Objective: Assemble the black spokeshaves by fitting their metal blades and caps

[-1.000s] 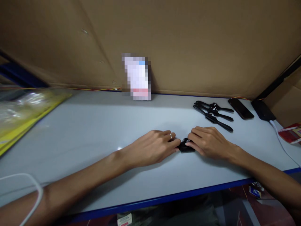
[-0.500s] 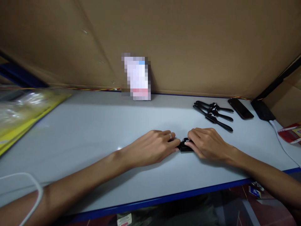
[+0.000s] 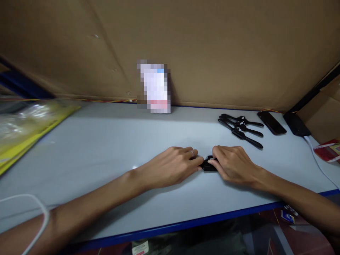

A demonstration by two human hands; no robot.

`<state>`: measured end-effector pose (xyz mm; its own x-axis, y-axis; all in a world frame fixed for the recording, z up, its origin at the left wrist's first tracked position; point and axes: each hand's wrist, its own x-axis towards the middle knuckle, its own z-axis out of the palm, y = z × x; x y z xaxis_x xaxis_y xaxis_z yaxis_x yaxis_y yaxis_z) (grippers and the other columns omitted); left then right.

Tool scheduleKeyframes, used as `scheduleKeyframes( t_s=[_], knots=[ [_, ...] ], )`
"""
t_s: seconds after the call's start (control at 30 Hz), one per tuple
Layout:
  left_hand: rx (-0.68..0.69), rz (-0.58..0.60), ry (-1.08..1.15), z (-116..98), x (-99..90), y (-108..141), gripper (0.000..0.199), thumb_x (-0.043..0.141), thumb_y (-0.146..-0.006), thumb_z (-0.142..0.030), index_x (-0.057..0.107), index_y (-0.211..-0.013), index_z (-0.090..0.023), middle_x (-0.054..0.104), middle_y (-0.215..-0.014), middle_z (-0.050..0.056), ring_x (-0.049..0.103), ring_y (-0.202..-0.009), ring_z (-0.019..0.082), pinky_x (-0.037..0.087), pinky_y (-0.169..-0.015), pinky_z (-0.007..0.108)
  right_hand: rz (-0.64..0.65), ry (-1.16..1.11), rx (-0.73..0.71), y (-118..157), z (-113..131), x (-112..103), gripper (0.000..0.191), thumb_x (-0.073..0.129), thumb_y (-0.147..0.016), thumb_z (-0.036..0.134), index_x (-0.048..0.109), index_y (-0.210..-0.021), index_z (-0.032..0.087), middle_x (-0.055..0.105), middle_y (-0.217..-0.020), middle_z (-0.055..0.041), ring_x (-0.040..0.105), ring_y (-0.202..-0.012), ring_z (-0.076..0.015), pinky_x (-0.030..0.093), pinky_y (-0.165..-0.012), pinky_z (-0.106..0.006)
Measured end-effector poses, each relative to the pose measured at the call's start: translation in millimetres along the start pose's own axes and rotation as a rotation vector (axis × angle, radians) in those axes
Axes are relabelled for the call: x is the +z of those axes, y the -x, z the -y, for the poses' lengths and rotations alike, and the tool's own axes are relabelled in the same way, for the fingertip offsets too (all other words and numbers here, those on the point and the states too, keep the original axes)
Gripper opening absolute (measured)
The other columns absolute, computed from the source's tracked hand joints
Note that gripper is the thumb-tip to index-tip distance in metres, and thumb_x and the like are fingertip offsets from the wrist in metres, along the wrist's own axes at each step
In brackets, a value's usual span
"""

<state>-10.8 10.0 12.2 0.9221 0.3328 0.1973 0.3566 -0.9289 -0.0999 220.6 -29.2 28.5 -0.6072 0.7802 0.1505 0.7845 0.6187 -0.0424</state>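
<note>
A black spokeshave lies low over the tabletop between my two hands, its middle body showing. My left hand is closed round its left handle, which the fingers mostly hide; a ring is on one finger. From the right side, my right hand grips the other end, fingers curled over it and the thumb pressed near the centre. Beyond my right hand, more black spokeshaves of the same shape lie close together on the table.
The pale tabletop has a blue front edge. A phone and a black device with a white cable lie at the back right. Yellow-edged plastic packaging is at left. A blurred white upright item leans on the cardboard wall.
Very little differs. My right hand has shifted slightly on the spokeshave, while my left hand keeps its place.
</note>
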Motion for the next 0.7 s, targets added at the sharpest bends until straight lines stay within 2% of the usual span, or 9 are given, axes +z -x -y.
scheduleKeyframes(
  t_s=[0.7],
  knots=[
    [0.015,0.003,-0.024,-0.4,-1.1,0.3,0.022,0.041,-0.103,-0.024,0.054,-0.086,-0.019,0.058,-0.075,0.001,0.055,-0.062,0.017,0.037,-0.054,0.033,0.019,0.008,0.063,1.5,8.1,1.4,0.021,0.04,-0.101,0.027,0.055,-0.092,0.015,0.066,-0.078,-0.0056,0.051,-0.061,-0.0151,0.02,-0.053,-0.032]
  ],
)
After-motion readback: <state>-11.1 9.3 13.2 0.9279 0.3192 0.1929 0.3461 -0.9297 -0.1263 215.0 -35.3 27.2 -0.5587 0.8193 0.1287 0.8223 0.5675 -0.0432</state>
